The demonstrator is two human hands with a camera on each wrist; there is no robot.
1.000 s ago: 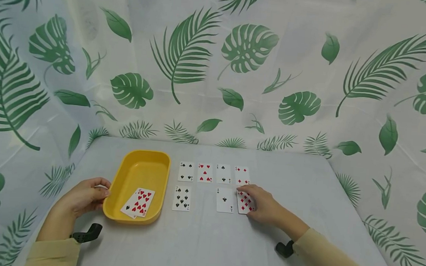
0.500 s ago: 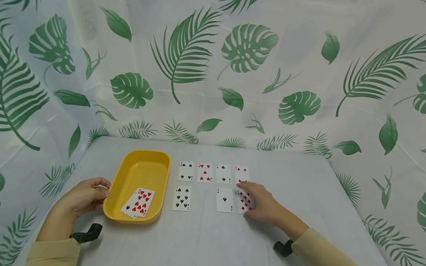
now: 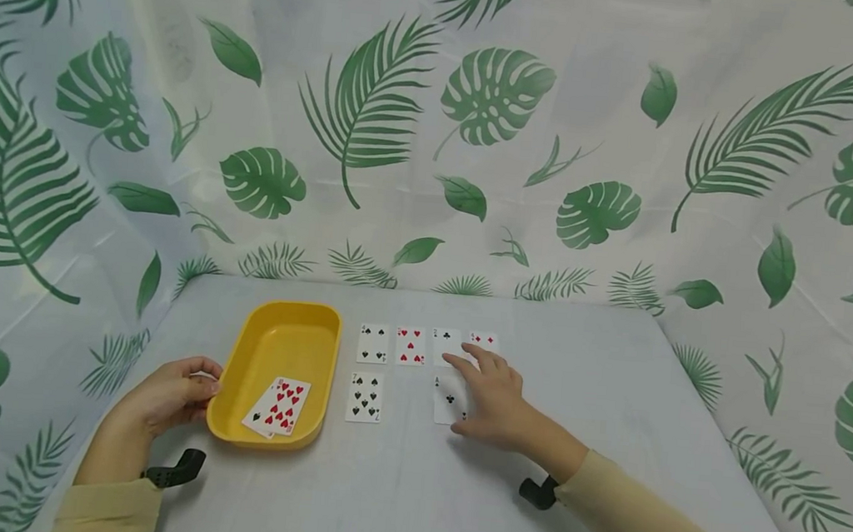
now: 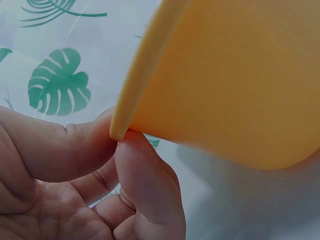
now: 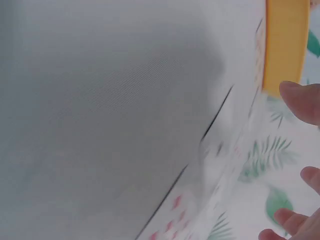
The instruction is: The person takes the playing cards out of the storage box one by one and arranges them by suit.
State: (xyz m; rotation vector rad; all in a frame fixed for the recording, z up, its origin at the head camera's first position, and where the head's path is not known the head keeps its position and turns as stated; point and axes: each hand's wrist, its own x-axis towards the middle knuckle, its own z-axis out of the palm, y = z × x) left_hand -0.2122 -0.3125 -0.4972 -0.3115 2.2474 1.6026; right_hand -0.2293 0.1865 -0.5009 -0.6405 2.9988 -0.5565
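My left hand (image 3: 172, 392) pinches the near left rim of a yellow plastic tray (image 3: 214, 408); up close, the left wrist view has thumb and finger on that rim (image 4: 142, 70). Inside the tray lie a hearts card (image 3: 288, 405) and, partly under it, a spade card (image 3: 256, 420). My right hand (image 3: 494, 401) is held over the ace of clubs (image 3: 449, 397), thumb and fingers spread apart, holding nothing. A diamonds card is hidden behind this hand in the head view; in the right wrist view a blurred red-pipped card (image 5: 172, 217) shows.
Left of the ace lies the seven of spades (image 3: 364, 397), with a gap between. Behind them runs a row: four of spades (image 3: 373, 343), five of hearts (image 3: 410, 346), two of clubs (image 3: 443, 347) and a diamonds card (image 3: 482, 339). Leaf-print cloth (image 3: 398, 247) walls the table.
My right hand has left the front diamonds card and moved left, over the ace of clubs. My left hand keeps its grip on the tray, which has not moved.
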